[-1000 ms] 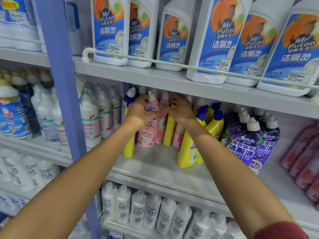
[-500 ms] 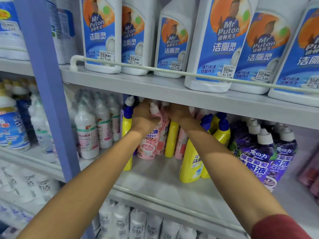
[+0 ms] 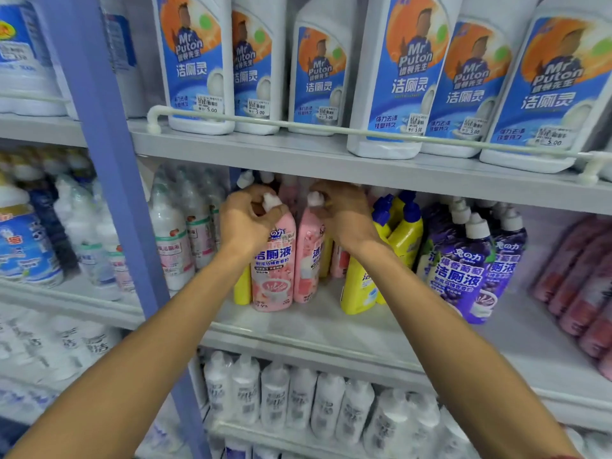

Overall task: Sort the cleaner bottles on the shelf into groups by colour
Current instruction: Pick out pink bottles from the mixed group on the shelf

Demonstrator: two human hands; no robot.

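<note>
On the middle shelf [image 3: 298, 326] my left hand [image 3: 246, 220] grips the neck of a pink cleaner bottle [image 3: 273, 270] with a white cap. My right hand [image 3: 344, 215] grips the neck of a second pink bottle [image 3: 308, 260] just to its right. A yellow bottle [image 3: 242, 286] stands behind my left wrist. More yellow bottles with blue caps [image 3: 402, 236] stand right of my right hand, one of them [image 3: 356, 289] near the front. Purple bottles [image 3: 460, 273] follow further right. Another pink bottle [image 3: 339, 263] shows behind my right wrist.
Big white jugs with blue labels [image 3: 397, 81] fill the top shelf behind a rail [image 3: 298, 127]. A blue upright post [image 3: 109, 160] stands at left, clear and white bottles [image 3: 172, 243] beside it. Dark red bottles [image 3: 583, 276] lie far right. White bottles [image 3: 298, 399] fill the lower shelf.
Both hands have closed round the necks of the two pink bottles, which now stand side by side near the shelf front. The camera has moved closer.
</note>
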